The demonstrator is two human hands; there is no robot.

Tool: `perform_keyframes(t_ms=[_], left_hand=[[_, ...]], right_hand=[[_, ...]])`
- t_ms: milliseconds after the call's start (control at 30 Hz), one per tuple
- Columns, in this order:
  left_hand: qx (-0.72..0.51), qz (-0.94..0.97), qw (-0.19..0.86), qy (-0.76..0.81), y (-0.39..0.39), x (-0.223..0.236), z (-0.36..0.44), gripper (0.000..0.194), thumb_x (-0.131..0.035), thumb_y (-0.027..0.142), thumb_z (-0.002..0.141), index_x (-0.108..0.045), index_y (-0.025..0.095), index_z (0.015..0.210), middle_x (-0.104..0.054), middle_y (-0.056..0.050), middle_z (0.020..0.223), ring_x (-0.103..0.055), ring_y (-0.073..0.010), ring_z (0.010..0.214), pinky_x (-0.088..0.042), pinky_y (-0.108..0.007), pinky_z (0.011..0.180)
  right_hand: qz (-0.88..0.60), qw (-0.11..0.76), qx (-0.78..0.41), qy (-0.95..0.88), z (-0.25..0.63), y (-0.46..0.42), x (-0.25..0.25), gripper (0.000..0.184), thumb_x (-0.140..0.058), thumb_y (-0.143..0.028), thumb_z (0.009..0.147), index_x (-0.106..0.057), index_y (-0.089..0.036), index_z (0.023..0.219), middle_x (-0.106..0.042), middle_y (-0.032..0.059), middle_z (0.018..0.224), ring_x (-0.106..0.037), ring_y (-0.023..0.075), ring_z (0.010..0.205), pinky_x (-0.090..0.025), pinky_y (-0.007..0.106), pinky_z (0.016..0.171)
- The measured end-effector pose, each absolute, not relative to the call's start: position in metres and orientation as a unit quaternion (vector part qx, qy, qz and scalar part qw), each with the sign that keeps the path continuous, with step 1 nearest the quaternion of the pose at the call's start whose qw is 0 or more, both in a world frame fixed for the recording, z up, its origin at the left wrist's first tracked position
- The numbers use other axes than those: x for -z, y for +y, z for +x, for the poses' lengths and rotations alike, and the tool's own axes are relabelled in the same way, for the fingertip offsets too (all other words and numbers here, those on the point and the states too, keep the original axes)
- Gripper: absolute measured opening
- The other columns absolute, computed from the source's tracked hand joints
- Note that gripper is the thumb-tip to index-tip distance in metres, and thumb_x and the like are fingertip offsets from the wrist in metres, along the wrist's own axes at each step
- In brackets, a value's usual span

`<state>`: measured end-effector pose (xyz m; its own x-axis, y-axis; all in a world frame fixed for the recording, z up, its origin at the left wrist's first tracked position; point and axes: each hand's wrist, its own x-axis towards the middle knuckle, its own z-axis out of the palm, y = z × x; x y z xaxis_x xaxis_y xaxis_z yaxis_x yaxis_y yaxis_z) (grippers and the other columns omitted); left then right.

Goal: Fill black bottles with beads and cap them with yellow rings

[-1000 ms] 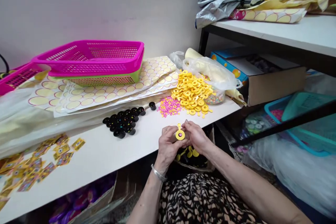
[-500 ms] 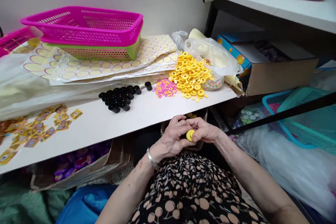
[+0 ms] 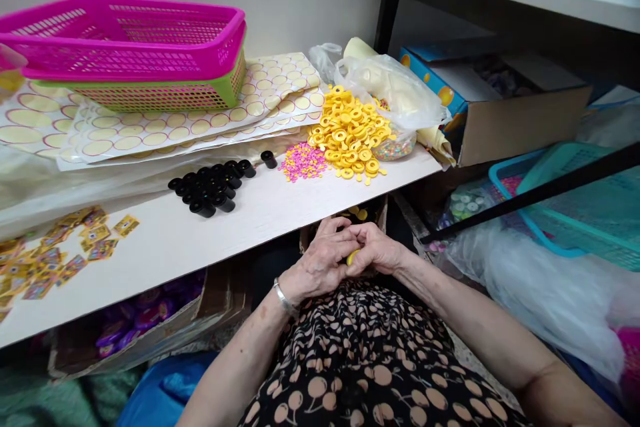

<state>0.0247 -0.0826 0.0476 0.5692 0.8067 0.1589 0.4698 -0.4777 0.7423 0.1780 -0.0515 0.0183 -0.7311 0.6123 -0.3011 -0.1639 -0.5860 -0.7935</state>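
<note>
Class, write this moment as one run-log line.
left hand: holding yellow piece | right hand: holding same piece | piece: mostly hidden | table: black caps, yellow rings, pink-and-yellow bits

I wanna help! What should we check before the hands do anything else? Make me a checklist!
1. Yellow piece held: ok, between the left hand and right hand.
2. Yellow piece put together properly: cannot tell, fingers hide most of it.
3. More yellow rings on the table: ok, a big heap.
4. Pink bits kept apart from the yellow rings: not ok, the piles meet.
5. Black pieces all bunched together: not ok, one stands apart.
</note>
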Motion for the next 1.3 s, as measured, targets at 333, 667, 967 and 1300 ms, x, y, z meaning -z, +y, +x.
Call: perform_keyframes(t_ms=[333, 667, 967, 1300], left_hand=[[-0.280, 0.802, 0.308, 0.428, -0.088, -0.014, 0.021, 0.013, -0.062, 0.028, 0.075, -0.066, 0.019, 0.083, -0.065, -0.006, 0.085, -0.045, -0.0239, 0.104, -0.032, -0.041, 0.098], [-0.397, 0.714, 0.241, 0.524, -0.033, -0.031, -0.045, 0.036, -0.064, 0.029, 0.072, -0.059, 0.021, 0.107, -0.054, -0.010, 0.113, -0.049, -0.0227, 0.105, -0.044, -0.036, 0.087], [-0.097, 0.622, -0.036, 0.776, 0.068, -0.037, -0.095, 0.025, -0.044, 0.022, 0.081, -0.054, 0.013, 0.102, -0.053, -0.015, 0.105, -0.057, -0.0251, 0.087, -0.041, -0.032, 0.068], [-0.346, 0.588, 0.090, 0.725, 0.036, -0.039, -0.094, 0.030, -0.060, 0.017, 0.061, -0.066, 0.018, 0.090, -0.062, -0.002, 0.073, -0.053, -0.0148, 0.060, -0.038, -0.025, 0.057]], right_hand=[[-0.294, 0.227, -0.835, -0.407, 0.178, -0.058, 0.001, 0.037, -0.077, -0.014, 0.049, -0.067, -0.012, 0.085, -0.062, -0.0001, 0.073, -0.053, 0.0102, 0.064, -0.039, 0.020, 0.056], [-0.453, 0.260, -0.612, -0.595, 0.163, -0.023, 0.034, 0.049, -0.074, -0.026, 0.054, -0.060, -0.015, 0.100, -0.060, 0.0064, 0.096, -0.057, 0.0214, 0.088, -0.044, 0.034, 0.076], [-0.513, -0.025, -0.237, -0.825, 0.172, 0.011, 0.033, 0.036, -0.062, -0.034, 0.074, -0.061, -0.013, 0.102, -0.063, 0.0148, 0.101, -0.051, 0.0287, 0.107, -0.038, 0.033, 0.085], [-0.436, 0.060, -0.298, -0.847, 0.179, 0.000, 0.011, 0.018, -0.055, -0.022, 0.078, -0.061, -0.017, 0.094, -0.062, 0.0087, 0.097, -0.055, 0.0217, 0.092, -0.041, 0.030, 0.077]])
